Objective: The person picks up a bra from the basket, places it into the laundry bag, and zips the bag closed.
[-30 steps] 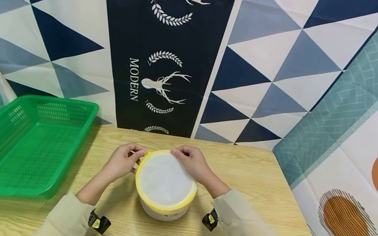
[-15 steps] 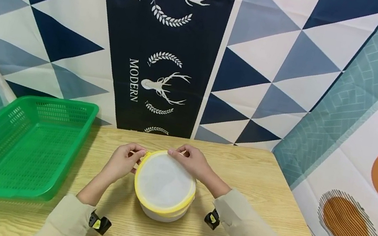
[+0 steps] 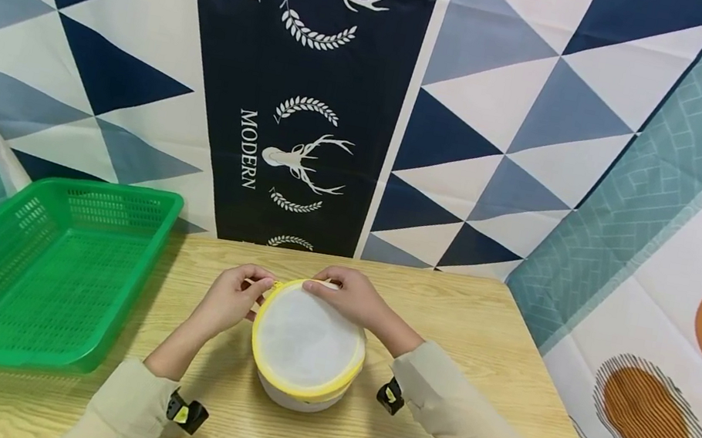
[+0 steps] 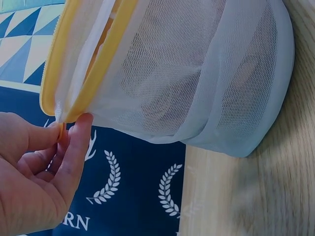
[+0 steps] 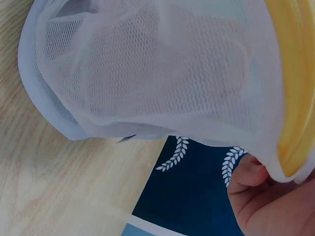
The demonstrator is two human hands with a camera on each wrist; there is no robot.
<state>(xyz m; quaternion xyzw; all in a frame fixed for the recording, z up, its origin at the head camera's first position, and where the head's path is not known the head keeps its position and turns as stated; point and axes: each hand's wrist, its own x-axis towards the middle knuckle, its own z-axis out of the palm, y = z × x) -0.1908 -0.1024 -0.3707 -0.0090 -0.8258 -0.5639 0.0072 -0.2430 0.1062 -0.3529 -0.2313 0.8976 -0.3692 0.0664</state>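
A round white mesh laundry bag (image 3: 309, 337) with a yellow zipper band (image 4: 106, 64) round its top stands on the table between both hands. At the rim's far left, my left hand (image 3: 229, 301) pinches the small orange zipper pull (image 4: 61, 132) between thumb and fingers. In the left wrist view the lid and side part near that hand, leaving a narrow gap. My right hand (image 3: 354, 299) grips the far rim, its thumb on top of the lid and a curled finger (image 5: 248, 172) under the edge. The bag's contents cannot be made out through the mesh.
A large green plastic basket (image 3: 117, 303) stands on the left of the wooden table (image 3: 447, 314). Patterned cloth (image 3: 318, 88) hangs behind the table's far edge, and more covers the right side. Each wrist carries a small black camera (image 3: 188, 416).
My right hand has shifted slightly left along the far rim, its thumb further over the lid. The bag has tilted a little; my left hand stays almost in place at the zipper pull.
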